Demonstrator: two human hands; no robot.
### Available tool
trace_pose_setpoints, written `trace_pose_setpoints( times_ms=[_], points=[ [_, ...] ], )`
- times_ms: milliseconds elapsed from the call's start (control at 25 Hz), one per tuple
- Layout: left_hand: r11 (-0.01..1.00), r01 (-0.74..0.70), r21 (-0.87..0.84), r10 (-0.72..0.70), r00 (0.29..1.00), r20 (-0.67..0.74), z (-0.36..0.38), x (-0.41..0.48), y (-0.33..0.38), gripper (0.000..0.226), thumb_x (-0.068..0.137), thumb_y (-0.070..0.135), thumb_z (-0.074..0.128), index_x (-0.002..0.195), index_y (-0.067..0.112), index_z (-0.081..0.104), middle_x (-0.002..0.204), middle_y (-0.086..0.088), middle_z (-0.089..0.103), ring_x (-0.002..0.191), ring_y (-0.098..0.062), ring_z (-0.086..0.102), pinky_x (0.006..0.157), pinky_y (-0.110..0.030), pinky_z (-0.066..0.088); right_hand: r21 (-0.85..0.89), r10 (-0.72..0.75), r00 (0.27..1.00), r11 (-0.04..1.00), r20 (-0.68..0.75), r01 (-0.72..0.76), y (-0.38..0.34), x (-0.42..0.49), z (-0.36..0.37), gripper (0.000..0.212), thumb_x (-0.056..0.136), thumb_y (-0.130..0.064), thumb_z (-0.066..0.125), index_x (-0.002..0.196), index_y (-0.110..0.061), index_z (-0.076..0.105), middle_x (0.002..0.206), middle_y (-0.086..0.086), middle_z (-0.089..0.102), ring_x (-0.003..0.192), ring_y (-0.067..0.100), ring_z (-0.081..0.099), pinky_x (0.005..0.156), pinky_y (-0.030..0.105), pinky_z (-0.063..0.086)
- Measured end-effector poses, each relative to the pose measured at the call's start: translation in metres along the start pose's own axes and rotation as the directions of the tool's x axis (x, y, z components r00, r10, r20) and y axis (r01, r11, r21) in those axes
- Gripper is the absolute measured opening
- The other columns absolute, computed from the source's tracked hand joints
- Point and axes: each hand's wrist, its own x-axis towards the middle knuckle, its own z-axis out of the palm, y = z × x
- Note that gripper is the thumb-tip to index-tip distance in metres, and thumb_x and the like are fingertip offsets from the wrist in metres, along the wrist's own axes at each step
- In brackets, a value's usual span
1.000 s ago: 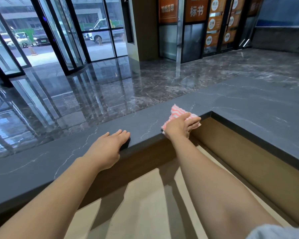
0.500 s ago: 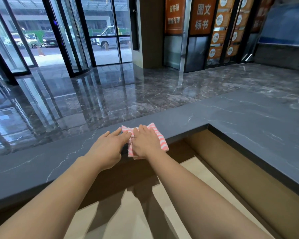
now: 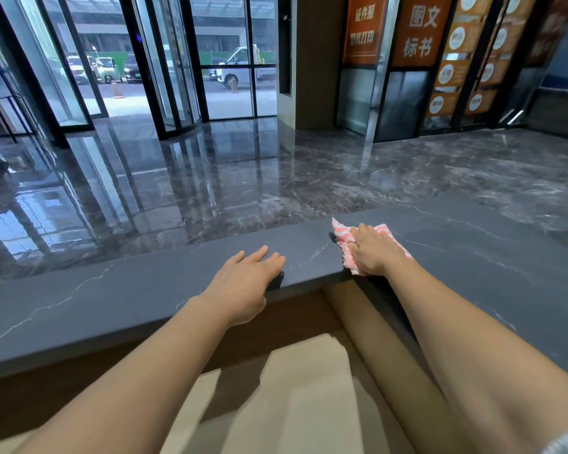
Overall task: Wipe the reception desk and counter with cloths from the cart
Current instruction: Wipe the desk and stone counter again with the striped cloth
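**A:** Status, left to right?

**B:** My left hand (image 3: 243,283) lies flat on the counter (image 3: 112,303), left of its inner corner. The fingers are straight and loosely spread, holding nothing, and the palm sits at the counter's near edge.

**A:** Cloth?

**B:** The pink-and-white striped cloth (image 3: 341,235) is on the counter top, right at the inner corner. One end reaches the near edge. My right hand (image 3: 376,253) presses flat on it, fingers straight, not curled round it.

**A:** Anything else?

**B:** The beige desk (image 3: 309,388) is below the counter, between my forearms. Beyond the counter is a glossy marble floor (image 3: 243,178), with glass doors (image 3: 164,60) at far left and orange signs (image 3: 417,31) at far right.
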Motion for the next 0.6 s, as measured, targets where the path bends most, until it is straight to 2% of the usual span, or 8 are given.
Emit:
trace_pose_setpoints(
  times_ms=[120,240,360,440,600],
  points=[
    [1.0,-0.005,-0.004,0.005,1.0,0.005,0.001,0.02,0.029,0.076,0.088,-0.007,0.039,0.154,0.02,0.013,0.161,0.002,0.015,0.149,-0.012,0.001,0.122,-0.037,0.005,-0.007,0.026,1.0,1.0,0.002,-0.026,0.028,0.005,-0.003,0.035,0.101,-0.026,0.028,0.128,-0.009,0.044,0.131,0.013,0.045,0.122,0.029,0.041,0.103,0.042,0.032],
    [1.0,0.007,0.001,-0.007,1.0,0.004,0.003,0.034,0.05,0.075,0.088,-0.006,0.039,0.154,0.02,0.014,0.161,0.001,0.016,0.149,-0.013,0.002,0.122,-0.037,0.006,0.022,-0.009,1.0,1.0,-0.007,0.009,0.023,0.005,0.002,0.041,0.102,-0.028,0.025,0.137,-0.011,0.037,0.141,0.013,0.038,0.133,0.028,0.033,0.111,0.044,0.027],
    [0.999,0.051,-0.004,-0.051,0.999,-0.012,0.008,0.039,0.068,0.071,0.088,-0.005,0.041,0.151,0.02,0.021,0.159,-0.002,0.021,0.149,-0.014,0.005,0.121,-0.038,0.007,0.058,-0.214,0.977,0.975,0.022,0.213,-0.005,0.004,0.003,0.051,0.105,-0.031,0.023,0.153,-0.017,0.019,0.161,0.011,0.015,0.148,0.024,0.011,0.12,0.043,0.011],
    [0.998,0.067,0.001,-0.067,0.998,-0.016,0.012,0.041,0.074,0.072,0.087,-0.003,0.044,0.151,0.021,0.021,0.159,-0.002,0.021,0.149,-0.014,0.006,0.121,-0.039,0.007,0.075,-0.321,0.946,0.945,0.044,0.317,-0.023,0.01,0.003,0.052,0.105,-0.031,0.022,0.155,-0.02,0.012,0.163,0.008,0.005,0.15,0.022,0.002,0.121,0.042,0.004],
    [0.994,0.105,0.019,-0.105,0.994,-0.02,0.015,0.049,0.084,0.078,0.087,-0.003,0.043,0.154,0.023,0.013,0.161,0.001,0.017,0.149,-0.013,0.006,0.121,-0.039,0.006,0.085,-0.427,0.902,0.903,0.059,0.422,-0.021,0.037,0.006,0.052,0.105,-0.033,0.022,0.155,-0.02,0.014,0.163,0.008,0.007,0.15,0.021,0.005,0.121,0.042,0.005]
  ],
)
